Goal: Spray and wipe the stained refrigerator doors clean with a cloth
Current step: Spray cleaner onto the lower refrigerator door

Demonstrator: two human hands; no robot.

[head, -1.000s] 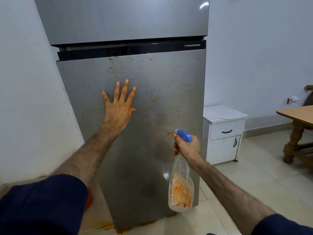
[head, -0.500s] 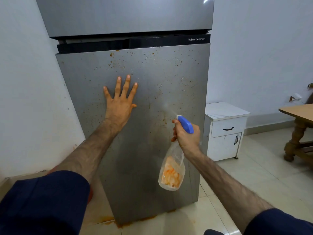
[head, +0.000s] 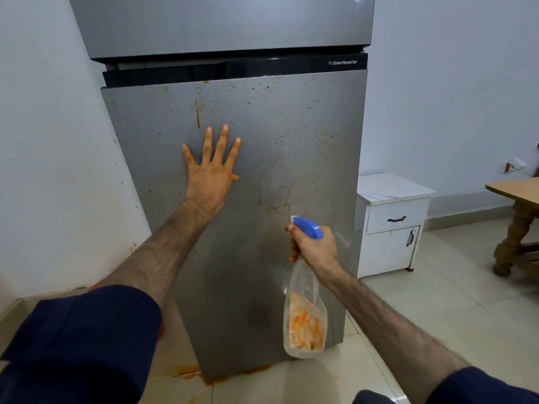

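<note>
A grey refrigerator fills the middle of the head view. Its lower door [head: 306,135] is speckled with orange-brown stains and drips; the upper door [head: 221,24] looks plain. My left hand [head: 211,173] lies flat on the lower door, fingers spread, holding nothing. My right hand [head: 316,247] grips the neck of a clear spray bottle [head: 304,319] with a blue trigger head, its nozzle pointing at the door. Orange-stained liquid or foam sits in the bottle's lower half. No cloth is in view.
A white cabinet [head: 390,223] with a drawer stands right of the fridge. A wooden table [head: 516,193] is at the far right. An orange spill [head: 204,373] marks the tiled floor at the fridge's base. A white wall [head: 58,170] closes the left side.
My right hand rose with the spray bottle half a second ago and has come back down a little. My left hand has stayed flat on the lower door.
</note>
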